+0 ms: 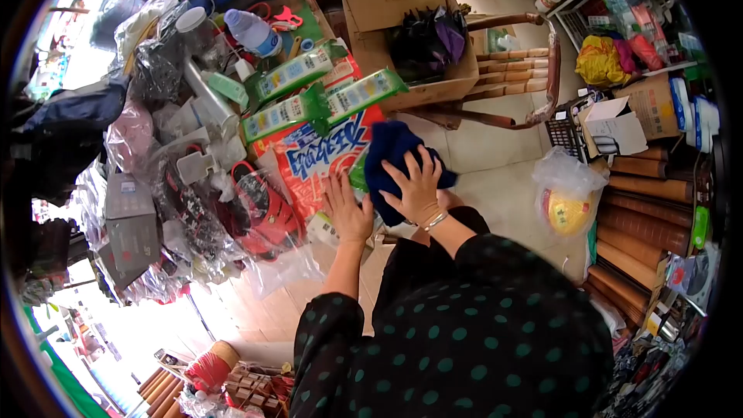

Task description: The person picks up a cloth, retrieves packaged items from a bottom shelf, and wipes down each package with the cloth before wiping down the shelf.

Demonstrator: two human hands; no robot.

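A dark blue cloth lies bunched at the right end of a red and orange printed package. Spread flat on top of the cloth is my right hand, its fingers apart. To its left, my left hand rests with fingers apart on the lower right part of the package, holding nothing. Just above the package lie several green and white packs. Part of a green item shows between my left hand and the cloth.
Beyond the hands stands an open cardboard box with black bags, beside a bamboo chair. Red shoes in plastic and a bottle lie left. A plastic bag with a yellow item and brown rolls are right.
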